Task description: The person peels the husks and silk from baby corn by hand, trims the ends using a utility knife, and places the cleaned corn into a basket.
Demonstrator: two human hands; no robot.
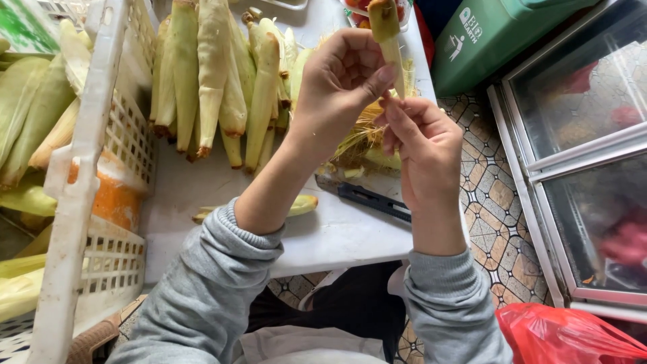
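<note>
1. Overhead, a small corn ear [389,34] is held upright above the table [323,236], its brown cut stem end topmost and its pale tip pointing down between the two hands.
2. The ear is gripped by the left hand [340,84]: the fingers are curled around its upper part from the left, and the thumb is pressed against its lower shaft.
3. The lower tip of the ear is pinched by the right hand [424,145], whose fingertips [391,108] are closed narrowly on it just under the left thumb, so that the two hands touch.
4. Yellow silk and husk scraps [367,138] are seen heaped on the table directly behind and below the hands.
5. A dark-handled knife [367,197] is laid flat on the table under the right wrist, touched by neither hand.
6. One husked ear [300,204] is partly hidden beneath the left forearm.
7. A row of unpeeled ears [216,74] is spread across the far part of the table, well apart from the held ear.
8. A white crate [101,175] is stood at the left edge, with more ears behind its lattice.
9. A green bin [499,34] and a red bag [566,334] are seen on the tiled floor at the right.
</note>
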